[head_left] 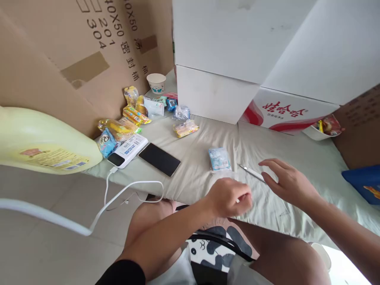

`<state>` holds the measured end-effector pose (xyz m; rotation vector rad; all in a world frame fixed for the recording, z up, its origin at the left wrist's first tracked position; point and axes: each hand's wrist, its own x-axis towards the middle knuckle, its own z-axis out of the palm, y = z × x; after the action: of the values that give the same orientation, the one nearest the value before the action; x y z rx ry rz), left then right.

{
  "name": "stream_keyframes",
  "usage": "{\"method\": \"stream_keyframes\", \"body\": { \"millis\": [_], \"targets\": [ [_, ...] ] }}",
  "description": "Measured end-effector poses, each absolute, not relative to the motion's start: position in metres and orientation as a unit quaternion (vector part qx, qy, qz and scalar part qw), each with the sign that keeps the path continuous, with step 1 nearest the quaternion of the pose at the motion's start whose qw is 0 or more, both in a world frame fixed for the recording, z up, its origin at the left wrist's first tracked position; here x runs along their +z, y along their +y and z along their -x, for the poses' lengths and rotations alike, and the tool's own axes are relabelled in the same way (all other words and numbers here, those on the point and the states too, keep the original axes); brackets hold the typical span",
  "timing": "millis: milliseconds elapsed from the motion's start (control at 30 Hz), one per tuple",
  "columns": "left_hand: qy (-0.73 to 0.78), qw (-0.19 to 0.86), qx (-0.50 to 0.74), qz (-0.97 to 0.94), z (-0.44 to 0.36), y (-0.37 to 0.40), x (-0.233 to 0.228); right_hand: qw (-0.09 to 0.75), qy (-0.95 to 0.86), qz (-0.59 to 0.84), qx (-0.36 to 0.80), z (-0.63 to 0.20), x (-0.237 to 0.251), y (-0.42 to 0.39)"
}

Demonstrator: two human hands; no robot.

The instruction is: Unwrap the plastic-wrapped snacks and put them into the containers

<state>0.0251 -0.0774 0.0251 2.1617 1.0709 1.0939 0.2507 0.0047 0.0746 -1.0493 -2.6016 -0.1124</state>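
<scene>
My left hand (230,196) is curled closed at the cloth's near edge; a tiny white spot shows between its fingers, too small to name. To the right, my right hand (286,181) has its thumb and fingers apart, with nothing visible in them. Its fingertips are beside a slim silver pen-like tool (252,173), whose right end passes behind the thumb. Just beyond my left hand lies a small blue-and-white printed packet (219,159) in clear plastic. Some see-through film (227,174) is at its near side, partly hidden by my left hand.
A black phone (159,159) and a white power bank (127,151) with a white cable (130,184) lie left. Wrapped snacks (135,114) and a paper cup (156,83) stand behind them. White boxes (213,93) border the back; a yellow bottle (50,138) juts in at left.
</scene>
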Motion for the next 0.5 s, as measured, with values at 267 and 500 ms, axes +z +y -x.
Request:
{"method": "stream_keyframes", "body": {
  "millis": [267,500],
  "targets": [
    [0.49,0.166,0.462,-0.721,0.04,-0.076,0.02,0.154,-0.96,0.234,0.016,-0.053,0.084,0.074],
    [0.538,0.355,0.423,-0.638,0.068,-0.067,0.039,0.156,-0.962,0.218,0.052,0.135,0.067,0.148]
  ]
}}
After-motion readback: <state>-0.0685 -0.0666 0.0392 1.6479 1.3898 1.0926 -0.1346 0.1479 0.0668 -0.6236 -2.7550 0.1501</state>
